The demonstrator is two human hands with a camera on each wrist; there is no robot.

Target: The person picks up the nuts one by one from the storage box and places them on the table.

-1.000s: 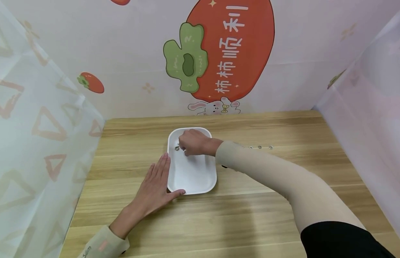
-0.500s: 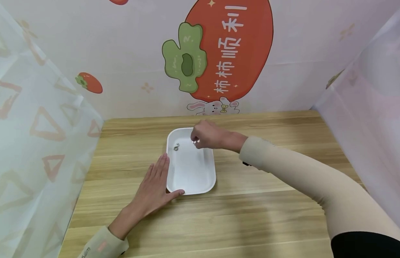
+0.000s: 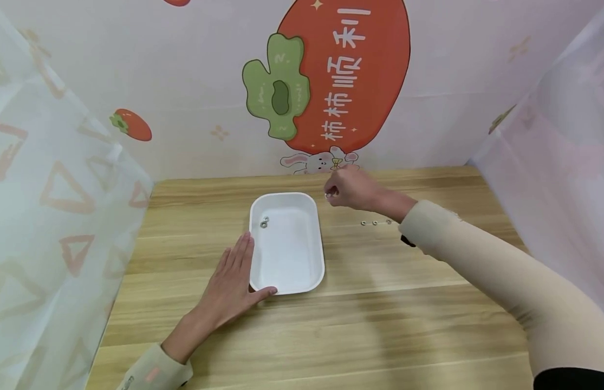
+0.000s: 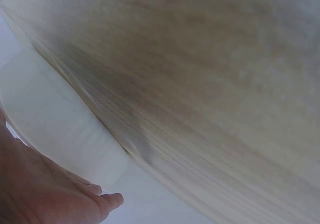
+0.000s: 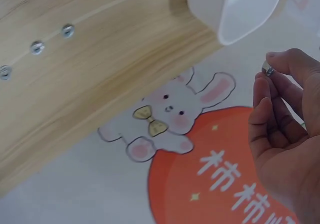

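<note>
A white tray (image 3: 287, 254) lies on the wooden table, two small metal nuts (image 3: 264, 223) near its left wall. My left hand (image 3: 228, 287) rests flat against the tray's left side, fingers straight, with the thumb at the near edge; the left wrist view shows part of this hand (image 4: 55, 191) by the tray wall (image 4: 55, 114). To the right of the tray's far end, my right hand (image 3: 352, 188) is raised above the table. Its thumb and index finger pinch a small shiny nut (image 5: 268, 69), seen best in the right wrist view.
Right of the tray, three more nuts (image 3: 375, 222) lie in a row on the table (image 3: 331, 336), partly near the right sleeve. A printed cloth (image 3: 194, 97) with a persimmon and a rabbit hangs behind the table, and white sheets (image 3: 555, 162) close off both sides.
My right hand has come out of the tray, moving right and away with the nut pinched in it. Two nuts stay in the tray. The left hand holds its place.
</note>
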